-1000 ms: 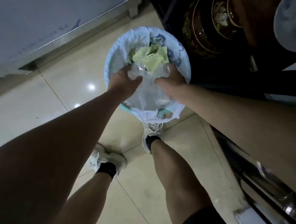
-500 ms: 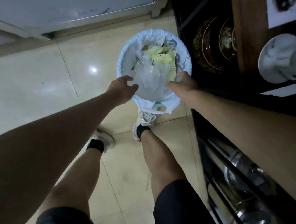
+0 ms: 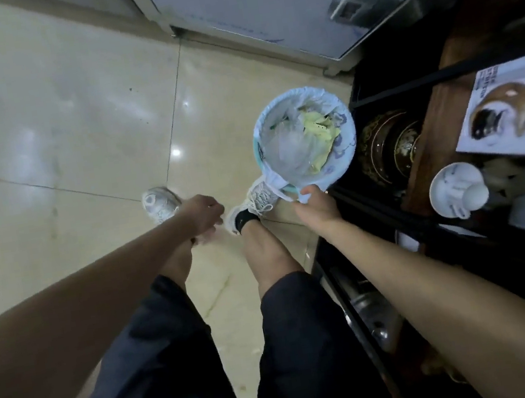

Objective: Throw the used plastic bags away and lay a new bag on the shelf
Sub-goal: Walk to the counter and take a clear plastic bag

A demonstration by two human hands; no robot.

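Observation:
A round waste bin (image 3: 348, 151) with a pale blue-white liner stands on the tiled floor beside a dark shelf (image 3: 431, 230). Crumpled clear plastic bags (image 3: 291, 149) and yellow-green waste (image 3: 320, 129) fill it. My right hand (image 3: 317, 205) is at the bin's near rim, its back towards me, and grips the hanging edge of the liner (image 3: 282, 189); the fingertips are hidden. My left hand (image 3: 203, 215) hangs left of the bin over my feet, fingers loosely curled, holding nothing.
The dark shelf carries stacked dark patterned dishes (image 3: 390, 144), a white cup on a saucer (image 3: 459, 191) and a printed box (image 3: 512, 111). Metal pots (image 3: 373, 319) sit lower down. A steel cabinet (image 3: 292, 4) stands behind the bin. My shoes (image 3: 254, 200) are next to the bin.
Both hands have let go of the plastic bags, which now lie in the bin. My left hand has drawn back to the left; my right has moved to the near rim.

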